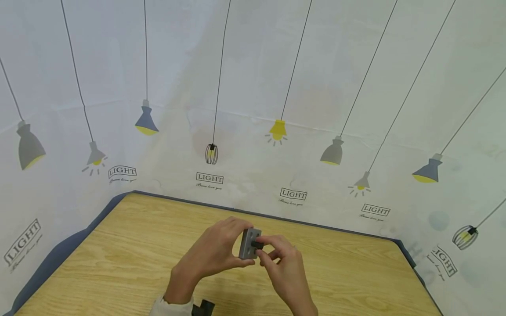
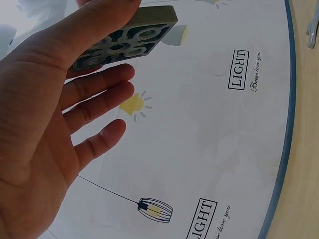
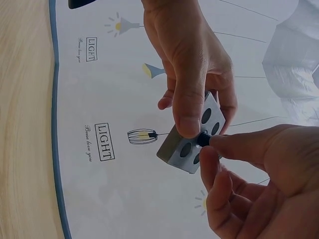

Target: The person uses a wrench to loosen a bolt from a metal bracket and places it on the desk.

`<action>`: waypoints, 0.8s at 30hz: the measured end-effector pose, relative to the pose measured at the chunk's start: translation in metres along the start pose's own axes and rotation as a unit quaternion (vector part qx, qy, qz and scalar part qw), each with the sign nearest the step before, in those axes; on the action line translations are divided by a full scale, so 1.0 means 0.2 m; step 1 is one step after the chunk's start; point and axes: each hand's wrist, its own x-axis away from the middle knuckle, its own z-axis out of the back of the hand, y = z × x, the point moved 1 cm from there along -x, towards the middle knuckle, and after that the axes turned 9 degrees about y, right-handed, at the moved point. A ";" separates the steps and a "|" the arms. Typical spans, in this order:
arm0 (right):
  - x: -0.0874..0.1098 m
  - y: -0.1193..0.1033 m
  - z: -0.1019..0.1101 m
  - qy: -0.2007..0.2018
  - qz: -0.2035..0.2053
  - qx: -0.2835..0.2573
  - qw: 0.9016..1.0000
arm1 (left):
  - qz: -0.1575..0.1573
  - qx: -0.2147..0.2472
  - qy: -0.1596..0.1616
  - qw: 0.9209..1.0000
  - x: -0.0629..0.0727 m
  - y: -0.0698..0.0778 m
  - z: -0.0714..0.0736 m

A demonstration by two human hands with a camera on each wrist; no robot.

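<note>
My left hand (image 1: 215, 248) holds a small grey rectangular block (image 1: 246, 246) by its edges, thumb at one end and fingers at the other. Round holes dot the face that the right wrist view shows, and a short black peg (image 3: 203, 139) stands out from its middle. Thumb and forefinger of my right hand (image 1: 287, 270) pinch that peg, the other fingers curling beneath. The left wrist view shows the block's recessed back (image 2: 118, 47), partly covered by the left thumb. Both hands are raised in front of me, with the block tilted between them.
Below the hands lies a wood-grain table (image 1: 130, 245) with a dark blue edge. A white cloth backdrop (image 1: 253, 166) printed with lamps stands behind it. Beside the left sleeve is a black object (image 1: 205, 307). A metal wrench-like tool (image 2: 313, 34) lies on the table in the left wrist view.
</note>
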 end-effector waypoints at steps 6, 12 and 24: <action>0.00 0.00 0.00 -0.006 0.009 -0.003 1.000 | -0.001 -0.003 0.003 1.000 0.00 0.00 0.00; -0.01 0.00 0.00 -0.010 -0.007 -0.012 1.000 | 0.001 -0.006 0.002 1.000 0.00 0.00 0.01; -0.01 0.01 -0.01 0.011 -0.071 -0.022 0.997 | 0.013 -0.005 -0.012 1.000 0.00 0.00 0.01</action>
